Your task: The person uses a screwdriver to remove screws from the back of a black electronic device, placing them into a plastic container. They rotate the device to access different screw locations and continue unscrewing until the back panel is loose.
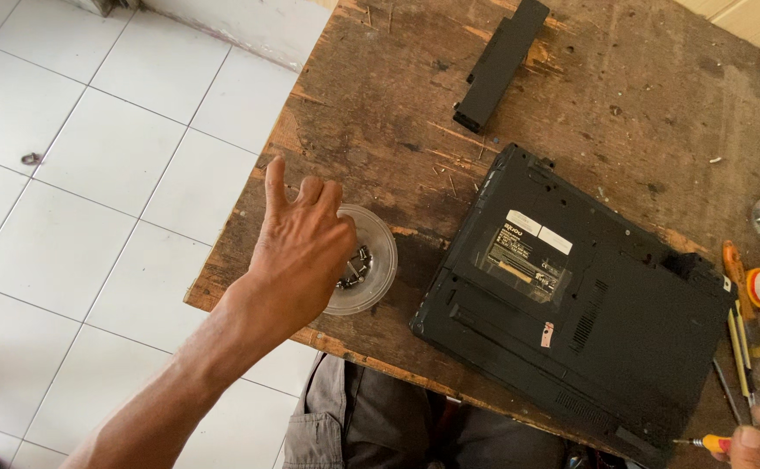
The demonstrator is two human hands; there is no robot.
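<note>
The left hand (297, 247) hovers over a clear round lid (371, 260) near the table's (380, 113) front left edge, its fingers apart and slightly curled, thumb stuck out; small dark screws (356, 267) lie in the lid just beside the fingertips. Right of the lid, a black laptop (580, 304) lies bottom up on the worn wooden table. Its long battery (502, 62) lies apart, farther back. At the lower right corner, the right hand (758, 447) has its fingers clamped on a red-handled screwdriver (745, 445).
</note>
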